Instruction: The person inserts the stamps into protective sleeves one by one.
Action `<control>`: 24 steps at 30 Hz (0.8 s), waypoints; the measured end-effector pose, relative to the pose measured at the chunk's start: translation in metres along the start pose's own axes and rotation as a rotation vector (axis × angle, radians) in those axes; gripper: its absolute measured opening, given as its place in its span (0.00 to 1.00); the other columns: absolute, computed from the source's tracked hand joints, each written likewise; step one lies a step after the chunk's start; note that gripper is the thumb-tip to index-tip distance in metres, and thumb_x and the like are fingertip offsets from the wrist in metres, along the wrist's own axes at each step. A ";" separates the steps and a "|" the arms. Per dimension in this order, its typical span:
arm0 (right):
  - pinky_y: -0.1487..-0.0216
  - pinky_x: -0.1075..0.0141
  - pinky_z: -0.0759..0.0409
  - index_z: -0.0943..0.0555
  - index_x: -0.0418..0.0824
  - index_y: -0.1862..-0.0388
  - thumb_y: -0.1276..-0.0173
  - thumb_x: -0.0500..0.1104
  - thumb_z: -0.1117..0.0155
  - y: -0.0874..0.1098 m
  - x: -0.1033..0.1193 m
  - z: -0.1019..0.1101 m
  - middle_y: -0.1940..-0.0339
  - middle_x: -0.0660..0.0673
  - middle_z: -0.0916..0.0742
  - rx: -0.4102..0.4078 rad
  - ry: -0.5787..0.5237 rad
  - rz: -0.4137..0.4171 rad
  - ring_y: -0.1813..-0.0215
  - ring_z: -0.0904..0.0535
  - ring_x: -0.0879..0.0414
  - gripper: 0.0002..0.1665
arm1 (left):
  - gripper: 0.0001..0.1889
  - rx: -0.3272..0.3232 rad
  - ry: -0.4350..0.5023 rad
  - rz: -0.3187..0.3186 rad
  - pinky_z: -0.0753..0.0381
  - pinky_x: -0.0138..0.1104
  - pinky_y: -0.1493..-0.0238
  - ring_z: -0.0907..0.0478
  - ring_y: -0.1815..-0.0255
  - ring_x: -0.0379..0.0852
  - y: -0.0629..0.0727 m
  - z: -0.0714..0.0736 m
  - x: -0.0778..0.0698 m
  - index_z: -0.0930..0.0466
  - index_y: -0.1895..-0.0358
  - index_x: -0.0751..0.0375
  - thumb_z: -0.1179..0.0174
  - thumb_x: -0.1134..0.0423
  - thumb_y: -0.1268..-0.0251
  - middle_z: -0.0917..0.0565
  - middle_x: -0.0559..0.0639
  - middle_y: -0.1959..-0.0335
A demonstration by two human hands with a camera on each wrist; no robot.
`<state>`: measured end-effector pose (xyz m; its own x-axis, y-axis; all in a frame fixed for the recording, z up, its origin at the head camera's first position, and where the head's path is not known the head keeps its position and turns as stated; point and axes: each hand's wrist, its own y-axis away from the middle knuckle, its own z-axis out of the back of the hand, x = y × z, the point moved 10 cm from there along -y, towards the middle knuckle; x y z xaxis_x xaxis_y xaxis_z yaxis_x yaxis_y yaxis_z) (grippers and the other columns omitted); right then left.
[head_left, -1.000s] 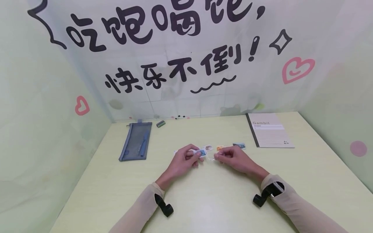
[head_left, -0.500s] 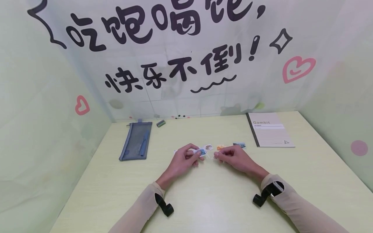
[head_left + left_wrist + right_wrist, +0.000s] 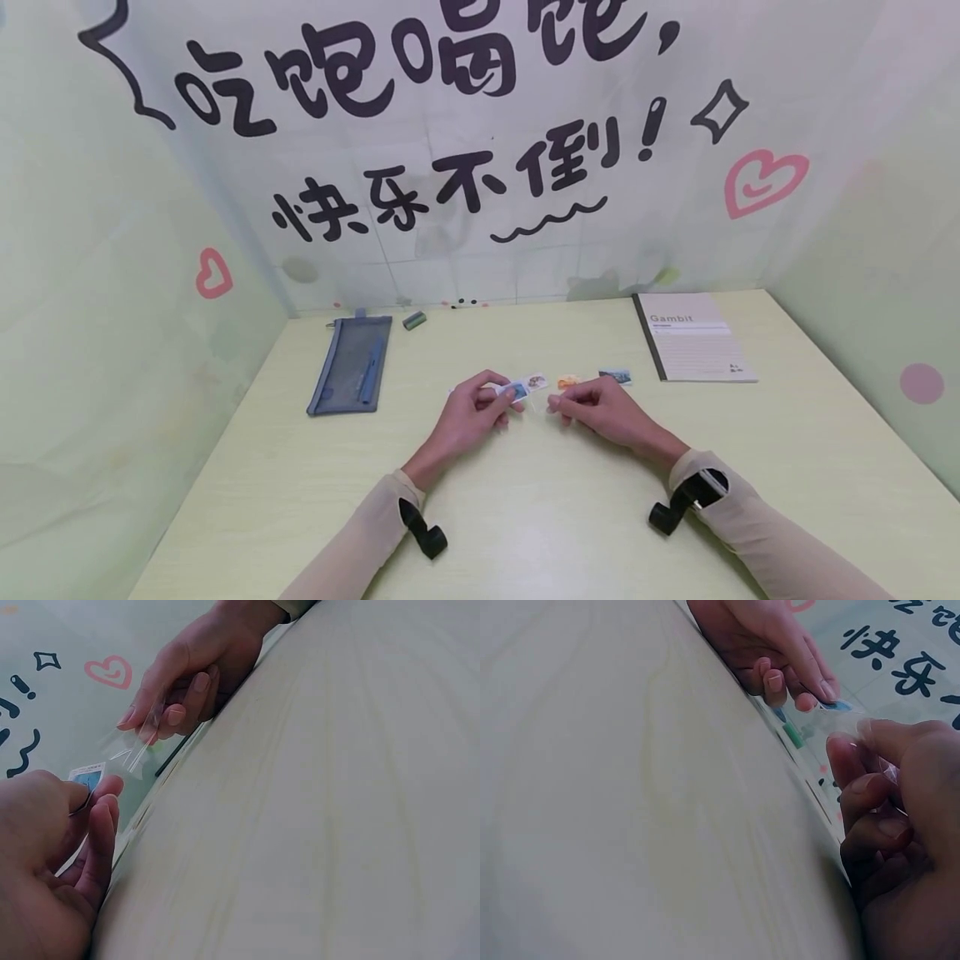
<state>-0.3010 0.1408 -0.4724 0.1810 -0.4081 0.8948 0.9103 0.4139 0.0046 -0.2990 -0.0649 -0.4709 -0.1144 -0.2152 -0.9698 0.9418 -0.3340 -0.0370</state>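
My left hand (image 3: 467, 412) pinches a small stamp-like card (image 3: 517, 392) with a blue picture and white border between thumb and fingers. Opposite it, my right hand (image 3: 611, 412) pinches a piece of clear, thin plastic (image 3: 135, 754), which looks like a small sleeve or bag. In the right wrist view the plastic (image 3: 844, 718) spans the short gap between both hands and reaches the card's edge. Whether the card sits inside it, I cannot tell. Beyond the hands lie similar small cards: a pale one (image 3: 537, 381), an orange one (image 3: 567, 381) and a dark blue one (image 3: 616, 376).
A blue mesh pencil pouch (image 3: 348, 367) with a blue pen-like item lies at the left. Near it at the back is a small green-and-grey block (image 3: 414, 320). A notebook (image 3: 697, 342) lies at the back right. Printed cloth walls (image 3: 465, 267) enclose the pale table (image 3: 510, 517).
My right fingertips have shifted very slightly left, and the plastic between the hands has changed its angle a little. My left hand keeps its hold on the card.
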 end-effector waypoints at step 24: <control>0.71 0.69 0.31 0.08 0.48 0.65 0.20 0.59 0.33 0.000 -0.001 0.002 0.75 0.50 0.18 -0.025 -0.007 -0.022 0.74 0.30 0.61 0.20 | 0.13 0.055 -0.040 -0.002 0.23 0.28 0.65 0.21 0.70 0.39 -0.001 -0.002 0.001 0.18 0.43 0.51 0.39 0.48 0.17 0.05 0.48 0.58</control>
<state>-0.3019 0.1432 -0.4727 0.1588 -0.4113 0.8975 0.9230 0.3847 0.0131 -0.2994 -0.0628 -0.4725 -0.1296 -0.2508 -0.9593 0.9230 -0.3841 -0.0243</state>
